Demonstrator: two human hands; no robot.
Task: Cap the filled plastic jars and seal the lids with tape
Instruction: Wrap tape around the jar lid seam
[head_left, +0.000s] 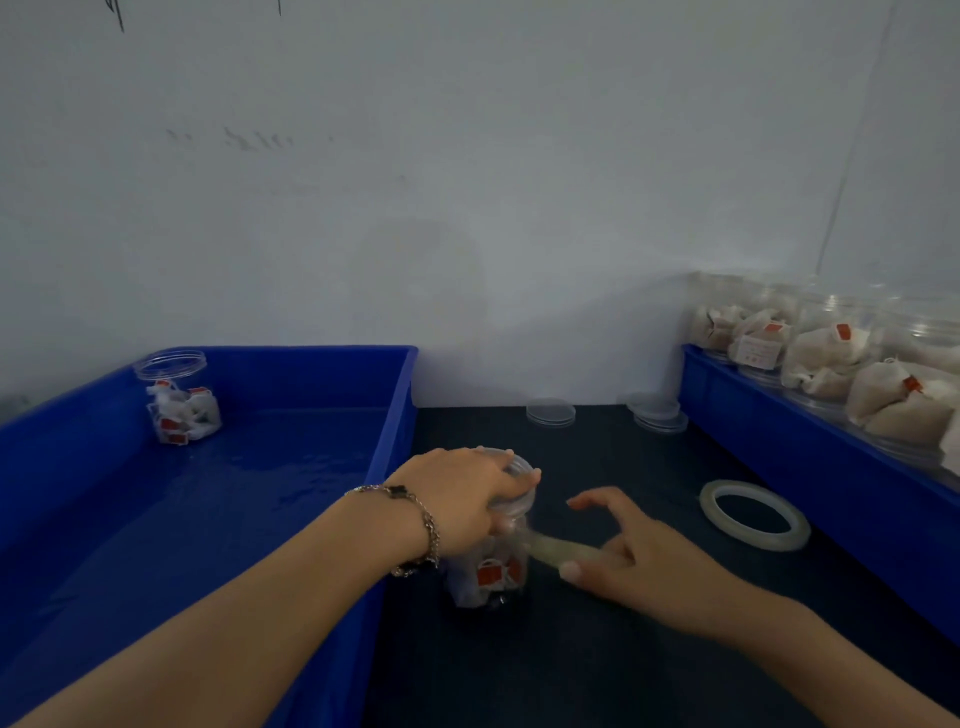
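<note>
Two hands at work, left hand (467, 499) gripping jar lid (511, 480), right hand (623, 556) pinching tape strip (558, 551)

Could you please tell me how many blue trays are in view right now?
2. One blue tray lies at the left, holding a single jar; the other blue tray runs along the right, carrying filled jars.

Two blue crates (395, 395) (779, 415), two hands (467, 499) (634, 561), one tape roll (754, 514), one capped jar (493, 551), one open jar (179, 400), two loose lid piles (550, 411) (657, 413)
</note>
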